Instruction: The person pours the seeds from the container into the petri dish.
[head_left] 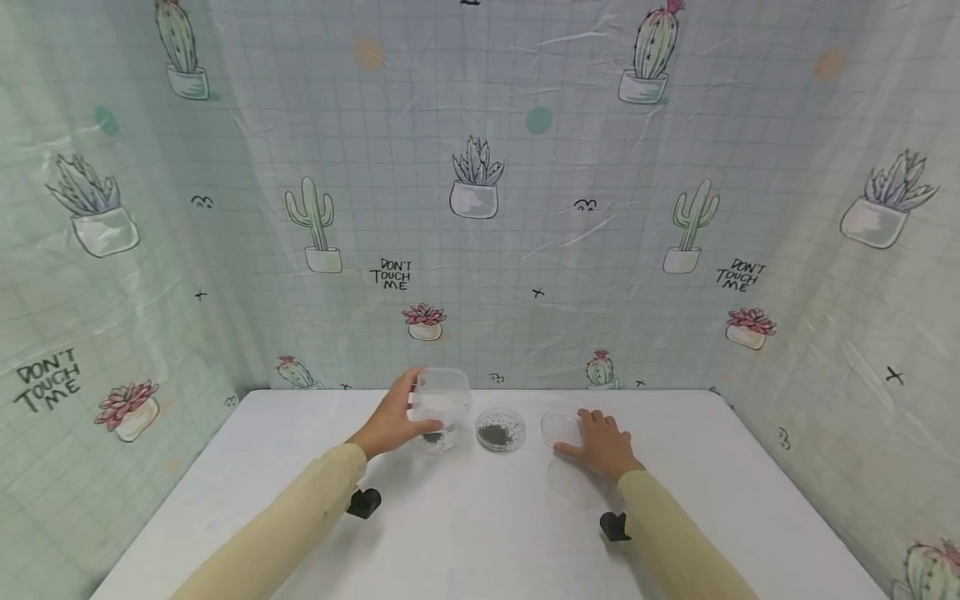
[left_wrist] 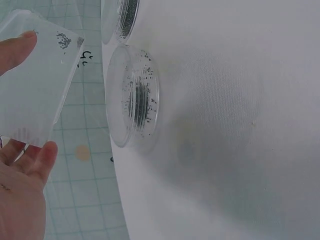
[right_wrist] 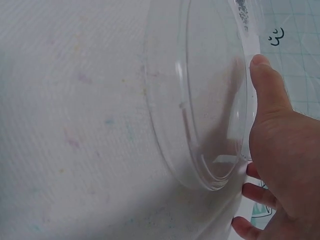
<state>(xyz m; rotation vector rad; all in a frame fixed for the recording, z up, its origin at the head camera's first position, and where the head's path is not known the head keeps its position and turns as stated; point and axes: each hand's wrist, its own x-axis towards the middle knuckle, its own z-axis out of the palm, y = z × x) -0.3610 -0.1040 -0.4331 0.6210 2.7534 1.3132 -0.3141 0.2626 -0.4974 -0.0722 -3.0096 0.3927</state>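
Observation:
My left hand (head_left: 395,417) grips a translucent plastic box (head_left: 442,393), thumb on one side and fingers on the other. It is tilted above a clear petri dish (left_wrist: 120,100) that holds dark grains (left_wrist: 141,105). More grains (left_wrist: 64,41) show in a corner of the box. A second petri dish (head_left: 500,430) with dark grains stands just to the right. Further right, my right hand (head_left: 603,446) lies low over the table, thumb and fingers spread beside a clear dish (head_left: 558,427) without grains. Whether it touches that rim is hard to see.
A clear round lid or dish (head_left: 573,483) lies on the white table (head_left: 495,533), nearer than the right hand. Behind the table's far edge hangs a curtain (head_left: 480,275) printed with cacti, which continues along both sides. Black wrist mounts (head_left: 363,502) sit under the sleeves.

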